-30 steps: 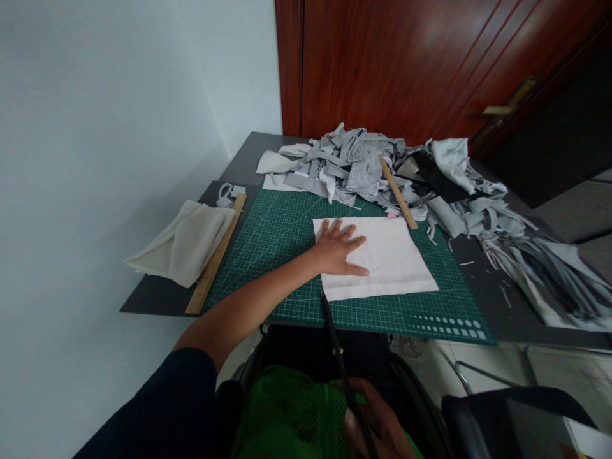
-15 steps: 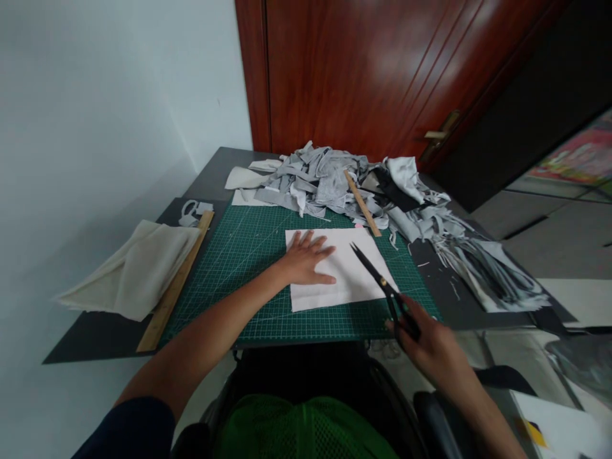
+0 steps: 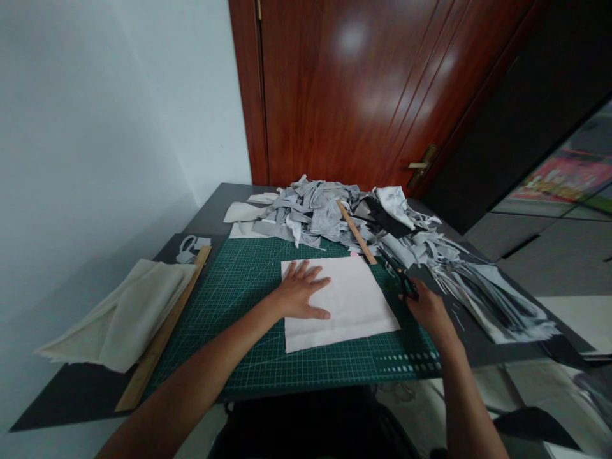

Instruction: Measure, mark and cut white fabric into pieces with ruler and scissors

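My left hand [image 3: 302, 294] lies flat with fingers spread on the left part of a white piece of cloth [image 3: 354, 299]. The cloth rests on a green cutting mat [image 3: 234, 306]. Off the cloth's right edge, my right hand [image 3: 424, 305] grips black scissors [image 3: 400, 273] by the handles. Their blades point away from me toward the grey scraps, low over the mat's right side. Whether the scissors touch the surface I cannot tell. A short wooden ruler [image 3: 356, 233] reaches from the scraps to the cloth's far right corner, beside a small pink piece [image 3: 354, 254].
A heap of grey fabric scraps [image 3: 315, 210] lies along the far side, continuing into fabric strips [image 3: 502, 299] at right. Folded cream cloth [image 3: 129, 312] and a long wooden ruler [image 3: 167, 331] lie at left, near a white looped item [image 3: 187, 248]. A wooden door [image 3: 335, 95] stands behind.
My right hand has carried the scissors from over the cloth to its right side, farther from me. The left hand stays flat on the cloth. The camera view has tilted up.
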`<state>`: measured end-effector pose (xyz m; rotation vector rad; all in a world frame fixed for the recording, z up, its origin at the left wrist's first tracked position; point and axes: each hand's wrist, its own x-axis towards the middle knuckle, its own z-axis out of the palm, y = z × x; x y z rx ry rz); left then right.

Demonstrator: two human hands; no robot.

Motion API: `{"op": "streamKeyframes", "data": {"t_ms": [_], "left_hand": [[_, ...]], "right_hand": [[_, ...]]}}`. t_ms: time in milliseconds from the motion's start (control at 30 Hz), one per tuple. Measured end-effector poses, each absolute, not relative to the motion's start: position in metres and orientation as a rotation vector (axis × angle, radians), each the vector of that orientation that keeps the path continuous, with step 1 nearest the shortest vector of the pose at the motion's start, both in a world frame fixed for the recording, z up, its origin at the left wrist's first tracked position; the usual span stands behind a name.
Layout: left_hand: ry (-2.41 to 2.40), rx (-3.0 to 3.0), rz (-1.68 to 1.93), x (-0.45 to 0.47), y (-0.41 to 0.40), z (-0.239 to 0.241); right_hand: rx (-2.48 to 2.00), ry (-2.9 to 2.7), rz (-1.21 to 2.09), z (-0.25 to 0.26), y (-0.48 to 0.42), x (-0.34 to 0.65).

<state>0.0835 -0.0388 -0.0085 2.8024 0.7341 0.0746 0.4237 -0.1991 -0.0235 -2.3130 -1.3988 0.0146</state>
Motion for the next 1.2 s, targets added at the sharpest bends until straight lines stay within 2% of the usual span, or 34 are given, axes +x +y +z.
{"op": "streamKeyframes", "data": {"t_ms": [233, 400, 533, 667, 733, 900, 967, 1067, 1200], "left_hand": [[0.694, 2.761, -0.041, 0.074, -0.03, 0.005], [0.681, 2.698, -0.086, 0.069, -0.023, 0.015], [0.726, 2.652, 0.068, 0.067, -0.016, 0.016], [1.109, 2.694, 0.338, 0.064, -0.005, 0.012], [1.232, 2.721, 0.355, 0.061, 0.002, 0.01], [1.201, 2.709, 0.294, 0.054, 0.016, 0.003], [1.229, 2.673, 0.33, 0.054, 0.018, 0.001], [1.255, 2.623, 0.362, 0.056, 0.02, 0.0], [1.286, 2.484, 0.431, 0.055, 0.022, 0.003]], "right_hand": [[-2.339, -1.451, 0.025, -0.037, -0.202, 0.45], [-2.277, -1.513, -0.102, -0.048, -0.208, 0.446], [-2.329, -1.59, -0.153, -0.049, -0.207, 0.438], [-2.451, -1.658, -0.235, -0.044, -0.211, 0.435], [-2.532, -1.698, -0.274, -0.037, -0.212, 0.431], [-2.562, -1.68, -0.389, -0.015, -0.209, 0.406], [-2.468, -1.755, -0.286, -0.009, -0.209, 0.388], [-2.251, -1.957, 0.178, -0.007, -0.214, 0.359], [-2.204, -1.939, 0.403, -0.009, -0.224, 0.334]]}}
